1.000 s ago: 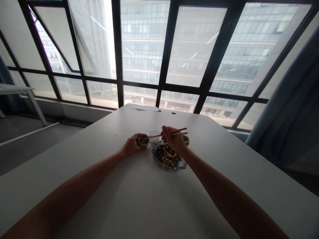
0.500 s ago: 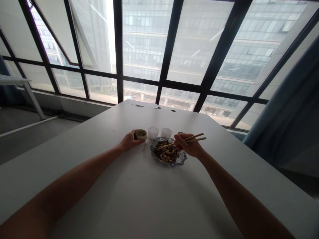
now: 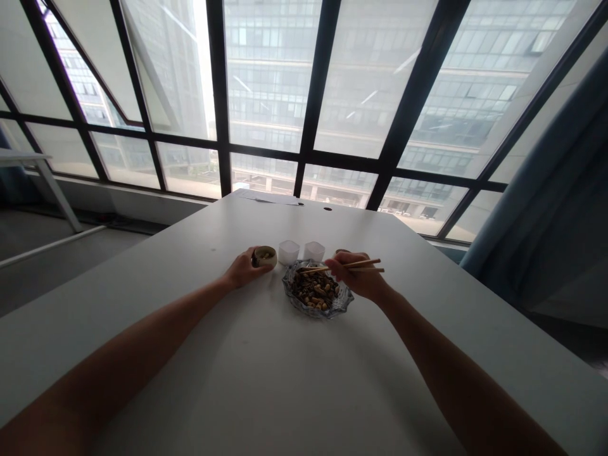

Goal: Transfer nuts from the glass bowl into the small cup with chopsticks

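Taking the glass bowl (image 3: 344, 305) as clock centre, I read the white table (image 3: 285, 380) from left to right. At 10 o'clock, I register the left hand (image 3: 243, 269), fingers and thumb curled to the width of the small cup (image 3: 265, 257) it grips; pale pieces show inside, too small to identify. I cannot tell whether this cup bears on the table. Beside it, at 11 o'clock, stands the left clear cup (image 3: 289, 252); at 12 o'clock, the right clear cup (image 3: 314, 251). The bowl itself contains mixed nuts and seeds (image 3: 316, 294). At 2 o'clock, I register the right hand (image 3: 352, 273), closed around the chopsticks (image 3: 370, 262), tips directed to 11 o'clock over the contents; contact is indeterminate. Behind that hand, at 1 o'clock, a partly hidden cup (image 3: 341, 251) shows its rim.
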A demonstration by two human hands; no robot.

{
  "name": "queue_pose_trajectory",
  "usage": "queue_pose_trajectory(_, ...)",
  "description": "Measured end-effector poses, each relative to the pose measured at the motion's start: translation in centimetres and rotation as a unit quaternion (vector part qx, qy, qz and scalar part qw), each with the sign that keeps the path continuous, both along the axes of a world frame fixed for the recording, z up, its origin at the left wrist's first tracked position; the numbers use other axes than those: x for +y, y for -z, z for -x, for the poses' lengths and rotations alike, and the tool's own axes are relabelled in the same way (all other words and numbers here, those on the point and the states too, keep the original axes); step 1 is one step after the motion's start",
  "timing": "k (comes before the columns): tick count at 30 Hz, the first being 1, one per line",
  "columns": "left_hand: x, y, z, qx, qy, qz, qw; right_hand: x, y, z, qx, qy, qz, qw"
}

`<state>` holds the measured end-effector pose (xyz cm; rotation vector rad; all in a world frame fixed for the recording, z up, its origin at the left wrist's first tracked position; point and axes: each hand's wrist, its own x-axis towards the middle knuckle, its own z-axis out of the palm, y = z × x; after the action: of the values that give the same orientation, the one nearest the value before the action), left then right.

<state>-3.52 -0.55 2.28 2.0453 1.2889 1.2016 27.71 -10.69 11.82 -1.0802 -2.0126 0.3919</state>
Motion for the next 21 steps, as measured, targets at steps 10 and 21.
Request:
queue_pose_trajectory(10, -0.1, -0.1, -0.2, 0.004, -0.001, 0.005, 1.000, -0.4, 0.1, 0.9, -0.068, -0.031, -0.071, 0.995)
queue_pose_trajectory(21, -0.1, -0.1, -0.2, 0.004, 0.001, 0.000, 1.000, -0.6, 0.4, 1.3, -0.057, -0.003, -0.082, 0.995)
